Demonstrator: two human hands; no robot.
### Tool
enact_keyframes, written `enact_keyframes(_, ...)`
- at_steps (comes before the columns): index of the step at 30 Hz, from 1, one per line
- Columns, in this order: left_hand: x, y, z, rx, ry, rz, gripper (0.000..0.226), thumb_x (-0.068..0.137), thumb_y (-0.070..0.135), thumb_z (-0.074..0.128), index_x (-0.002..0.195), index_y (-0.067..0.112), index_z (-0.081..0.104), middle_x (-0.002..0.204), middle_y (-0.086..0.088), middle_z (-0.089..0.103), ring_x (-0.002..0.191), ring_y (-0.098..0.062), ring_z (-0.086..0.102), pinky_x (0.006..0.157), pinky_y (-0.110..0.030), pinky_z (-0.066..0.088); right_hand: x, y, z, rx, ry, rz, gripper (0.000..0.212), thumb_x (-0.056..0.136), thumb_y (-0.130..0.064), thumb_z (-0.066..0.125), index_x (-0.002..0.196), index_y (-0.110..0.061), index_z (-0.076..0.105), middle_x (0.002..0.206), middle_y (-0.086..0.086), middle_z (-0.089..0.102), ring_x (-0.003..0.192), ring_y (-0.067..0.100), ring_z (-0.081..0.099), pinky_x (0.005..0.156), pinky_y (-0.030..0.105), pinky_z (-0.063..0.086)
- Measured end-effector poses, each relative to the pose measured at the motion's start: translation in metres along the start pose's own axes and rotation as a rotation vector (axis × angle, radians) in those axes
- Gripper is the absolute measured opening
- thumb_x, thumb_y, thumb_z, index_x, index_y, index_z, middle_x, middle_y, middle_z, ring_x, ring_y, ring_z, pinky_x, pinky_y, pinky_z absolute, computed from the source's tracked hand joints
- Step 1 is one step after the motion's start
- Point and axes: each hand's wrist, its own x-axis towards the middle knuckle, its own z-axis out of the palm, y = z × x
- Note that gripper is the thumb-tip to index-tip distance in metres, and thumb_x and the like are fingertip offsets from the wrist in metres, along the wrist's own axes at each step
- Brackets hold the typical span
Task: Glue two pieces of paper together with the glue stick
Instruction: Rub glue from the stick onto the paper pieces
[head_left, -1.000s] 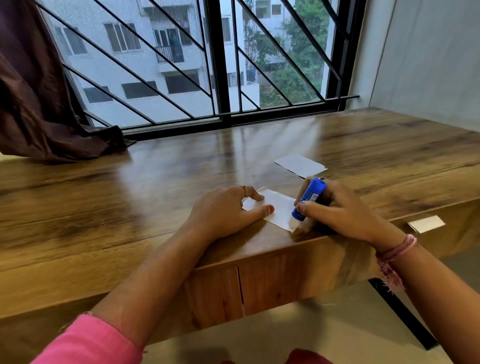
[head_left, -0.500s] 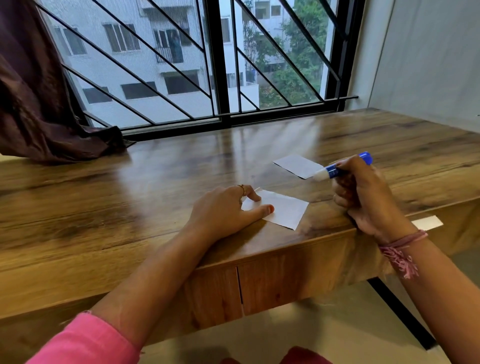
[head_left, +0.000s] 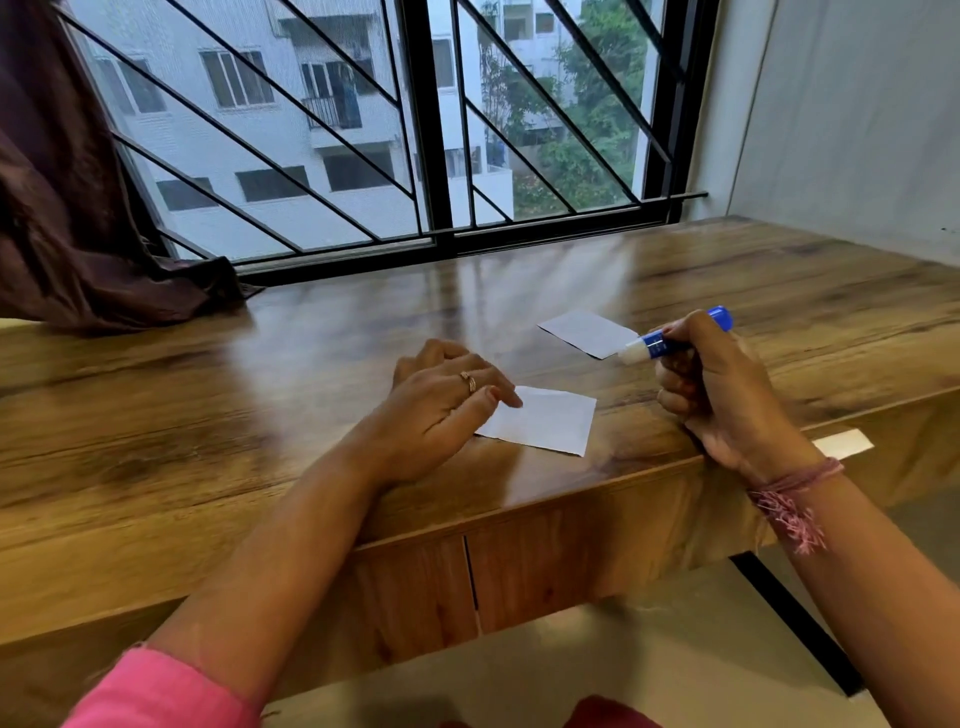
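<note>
Head view: right hand (head_left: 727, 395) is curled in a fist around the glue stick (head_left: 670, 336), a slim blue plastic tube lying nearly level, its pale uncapped tip pointing left, over the corner of the far paper (head_left: 584, 332). That small white rectangle lies flat on the table (head_left: 260, 395), a glossy wood-grain top with window glare. Well apart from it, near the front edge, the near paper (head_left: 550, 421) lies flat, matte, its lower edge slightly uneven. Left hand (head_left: 441, 410) rests loosely open, fingers spread, gripping nothing, fingertips on that sheet's left part. A frayed pink thread band (head_left: 789, 493) circles the right wrist.
</note>
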Motion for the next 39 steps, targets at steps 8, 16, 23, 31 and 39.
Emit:
enact_keyframes(8, 0.002, 0.009, 0.004, 0.089, -0.203, -0.044, 0.062, 0.084, 0.052, 0.011, 0.118, 0.041, 0.063, 0.114, 0.017, 0.055, 0.116, -0.005, 0.03, 0.098, -0.04, 0.017, 0.002, 0.001, -0.001, -0.015, -0.019, 0.008, 0.02, 0.088, -0.013, 0.048, 0.068, -0.017, 0.046, 0.047, -0.008, 0.033, 0.043, 0.007, 0.022, 0.038, 0.018, 0.014)
enact_keyframes(16, 0.006, 0.025, 0.006, 0.264, -0.215, -0.002, 0.085, 0.078, 0.063, -0.002, 0.115, 0.031, 0.068, 0.098, 0.017, 0.043, 0.104, 0.001, 0.023, 0.092, -0.031, 0.009, 0.003, 0.001, 0.0, -0.009, -0.02, 0.014, 0.019, 0.088, -0.013, 0.048, 0.069, -0.017, 0.046, 0.045, -0.01, 0.035, 0.042, 0.007, 0.022, 0.038, 0.018, 0.014)
enact_keyframes(23, 0.002, 0.013, 0.002, 0.074, -0.06, -0.014, 0.056, 0.084, 0.048, 0.017, 0.12, 0.039, 0.06, 0.122, 0.023, 0.053, 0.121, -0.005, 0.029, 0.091, -0.032, 0.013, 0.002, 0.001, -0.001, -0.001, -0.027, 0.016, 0.021, 0.088, -0.013, 0.048, 0.069, -0.017, 0.046, 0.046, -0.009, 0.036, 0.041, 0.006, 0.024, 0.037, 0.016, 0.016)
enact_keyframes(31, 0.003, 0.009, 0.005, 0.124, -0.24, -0.007, 0.057, 0.078, 0.048, 0.017, 0.113, 0.045, 0.062, 0.128, 0.027, 0.053, 0.126, 0.003, 0.021, 0.094, -0.031, 0.004, 0.0, 0.001, 0.0, -0.026, -0.016, 0.007, 0.023, 0.087, -0.011, 0.049, 0.065, -0.017, 0.047, 0.046, -0.008, 0.033, 0.043, 0.007, 0.02, 0.041, 0.021, 0.011)
enact_keyframes(39, 0.003, 0.012, 0.007, 0.173, -0.246, 0.001, 0.057, 0.08, 0.05, 0.016, 0.12, 0.051, 0.056, 0.123, 0.023, 0.049, 0.121, -0.004, 0.024, 0.099, -0.039, 0.009, 0.001, 0.006, 0.001, -0.128, -0.043, -0.038, 0.007, 0.078, -0.015, 0.057, 0.072, -0.013, 0.054, 0.055, -0.002, 0.03, 0.042, 0.007, 0.021, 0.037, 0.017, 0.016)
